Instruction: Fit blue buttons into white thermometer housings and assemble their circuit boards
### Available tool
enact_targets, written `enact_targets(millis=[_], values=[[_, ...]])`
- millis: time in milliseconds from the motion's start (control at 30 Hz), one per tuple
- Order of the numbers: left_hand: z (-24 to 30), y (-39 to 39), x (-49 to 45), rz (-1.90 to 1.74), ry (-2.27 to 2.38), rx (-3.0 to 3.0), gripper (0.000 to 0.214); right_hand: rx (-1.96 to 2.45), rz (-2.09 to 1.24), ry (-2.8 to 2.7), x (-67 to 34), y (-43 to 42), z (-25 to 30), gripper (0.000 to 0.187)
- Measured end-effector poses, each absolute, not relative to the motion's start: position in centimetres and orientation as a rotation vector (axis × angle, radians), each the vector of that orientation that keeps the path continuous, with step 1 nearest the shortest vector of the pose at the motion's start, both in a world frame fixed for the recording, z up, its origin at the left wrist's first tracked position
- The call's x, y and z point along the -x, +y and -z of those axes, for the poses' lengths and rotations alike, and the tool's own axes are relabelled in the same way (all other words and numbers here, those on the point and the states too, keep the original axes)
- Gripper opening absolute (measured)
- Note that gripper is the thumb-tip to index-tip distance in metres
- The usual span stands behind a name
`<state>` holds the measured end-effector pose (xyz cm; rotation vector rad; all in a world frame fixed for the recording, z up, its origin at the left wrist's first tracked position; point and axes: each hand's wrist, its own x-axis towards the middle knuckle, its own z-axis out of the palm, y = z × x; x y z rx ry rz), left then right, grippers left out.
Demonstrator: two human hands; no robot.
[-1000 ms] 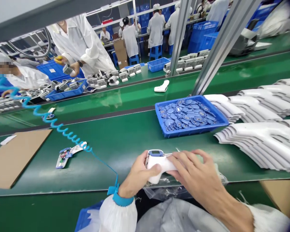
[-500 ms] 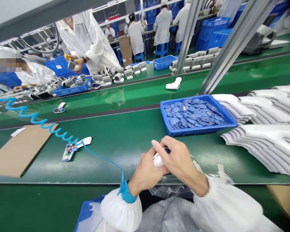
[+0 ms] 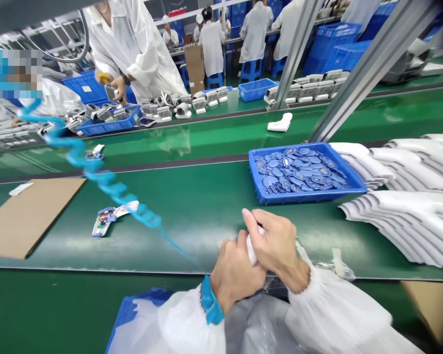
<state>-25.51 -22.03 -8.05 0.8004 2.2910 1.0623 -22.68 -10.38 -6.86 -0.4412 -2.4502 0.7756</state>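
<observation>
Both my hands are closed around a white plastic housing [image 3: 250, 250], held over the near edge of the green belt. My left hand [image 3: 237, 269], with a blue strap at its wrist, wraps the housing from the left and below. From the right, my right hand [image 3: 276, 240] grips its upper part, thumb pointing up. Most of the housing is hidden by my fingers. Left of my hands lies an opened pistol-shaped shell [image 3: 105, 216] with small coloured parts and wires inside. Just beyond my hands stands a blue tray [image 3: 256, 181] full of flat blue plastic pieces [image 3: 302, 167].
Stacked white shells [image 3: 409, 206] fill the right side. A cardboard sheet [image 3: 33, 211] lies at left. The coiled blue cord [image 3: 107, 184] runs across to my left wrist. A metal post [image 3: 365, 73] rises beyond the tray. Across the belt a co-worker [image 3: 133, 54] handles a grey-white part.
Both hands have turned the white housing, and its dark window is now hidden. My left wrist has moved slightly right. The coiled cord has swung. The whole view has shifted a little.
</observation>
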Motion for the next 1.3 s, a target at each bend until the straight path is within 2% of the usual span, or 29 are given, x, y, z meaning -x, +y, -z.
enact_targets(millis=[200,233,333,367,467,533,600,667,733,833,900,1000,1133,1300], values=[[6.0,-24.1,27.1,-0.925,2.423,-0.755,0.025,0.339,-1.043,-2.603,25.2,-6.5,3.9,0.056],[5.6,-25.2,28.1,-0.921,2.475,-0.715,0.025,0.355,-1.017,-2.637,26.0,-4.8,3.4,0.051],[4.7,-28.6,31.1,-0.906,2.655,-0.688,0.021,0.443,-0.654,-2.764,28.7,0.5,3.0,0.017],[4.5,-29.5,31.9,-0.866,2.731,-0.703,0.023,0.448,-0.585,-2.816,29.5,1.8,3.3,0.016],[4.5,-30.5,33.9,-0.431,2.964,-0.837,0.033,0.382,-0.596,-2.929,31.2,3.7,4.6,0.026],[4.5,-30.1,34.7,-0.042,3.001,-0.977,0.029,0.333,-0.612,-2.951,31.7,3.9,5.1,0.024],[4.3,-29.3,35.5,0.141,2.981,-1.033,0.019,0.296,-0.615,-2.942,31.5,3.8,5.0,0.02],[4.1,-28.6,36.0,0.048,2.991,-0.928,0.013,0.264,-0.601,-2.913,30.7,3.9,4.3,0.021],[3.9,-28.2,36.2,-0.216,3.011,-0.752,0.012,0.246,-0.697,-2.836,29.2,3.6,3.5,0.024],[3.7,-27.3,35.4,-0.73,2.901,-0.637,0.023,0.327,-1.306,-2.593,26.6,1.5,2.6,0.029],[3.8,-26.1,34.2,-1.016,2.69,-0.698,0.025,0.439,-1.784,-2.352,25.0,-0.9,2.5,0.039],[4.2,-23.9,32.2,-1.163,2.433,-0.834,0.018,0.569,-2.171,-2.035,23.5,-4.7,2.8,0.051],[4.5,-22.3,30.6,-1.069,2.469,-0.934,0.013,0.593,-2.253,-1.888,22.6,-7.1,3.7,0.054],[3.7,-22.7,30.5,-0.837,2.509,-1.085,0.01,0.551,-1.948,-2.094,21.6,-6.9,4.5,0.044]])
